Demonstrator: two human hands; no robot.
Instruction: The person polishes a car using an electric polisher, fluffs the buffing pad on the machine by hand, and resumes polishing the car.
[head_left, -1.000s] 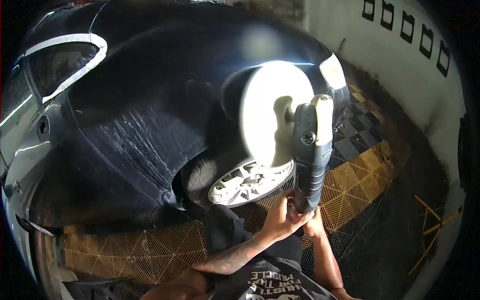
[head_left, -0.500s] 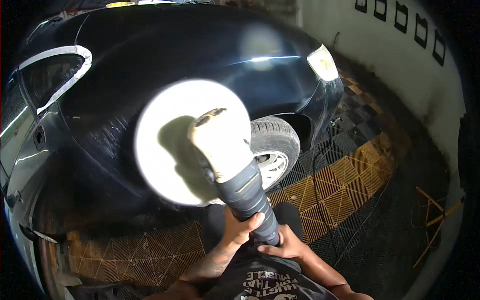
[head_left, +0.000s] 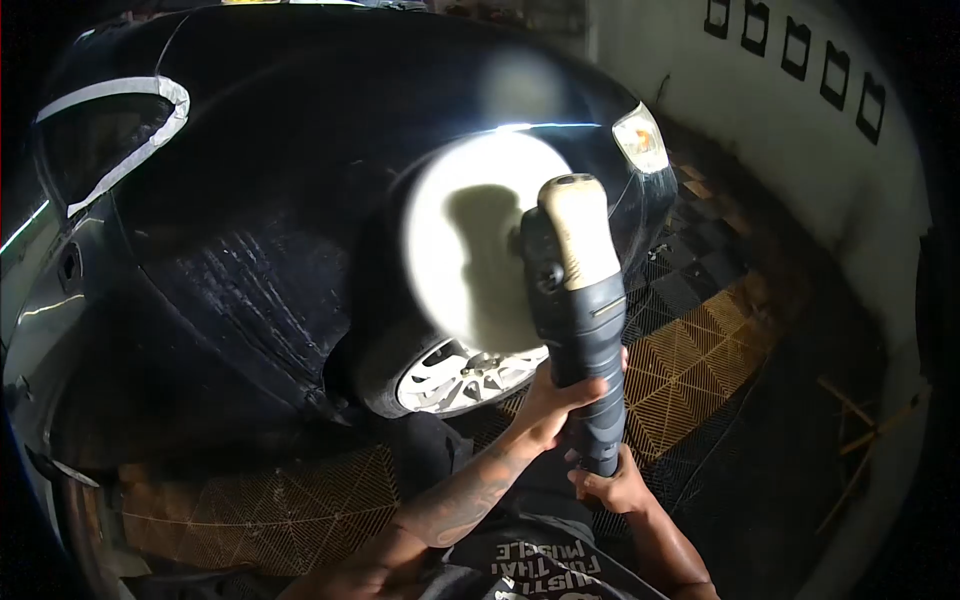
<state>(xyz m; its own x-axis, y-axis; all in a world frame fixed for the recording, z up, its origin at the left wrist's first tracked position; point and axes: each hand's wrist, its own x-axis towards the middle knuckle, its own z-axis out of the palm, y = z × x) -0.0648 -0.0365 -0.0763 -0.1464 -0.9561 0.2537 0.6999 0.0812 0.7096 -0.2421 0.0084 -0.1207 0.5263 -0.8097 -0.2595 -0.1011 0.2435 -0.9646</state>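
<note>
A car polisher with a cream head, a black body and a large round white pad is in both my hands. My left hand wraps round the middle of its body, thumb across the front. Lower down, my right hand is closed round the rear end. The pad is in front of the dark car's front fender, above the wheel; whether it touches the paint I cannot tell. Whitish streaks mark the panel left of the wheel.
White masking tape edges the side window. The headlight is at the car's front corner. Black and yellow grid tiles cover the floor. A yellowish stand is at the right, below a pale wall with dark frames.
Both hands have carried the polisher rightward along the fender, toward the headlight. The streaked panel and more of the wheel's rim now show.
</note>
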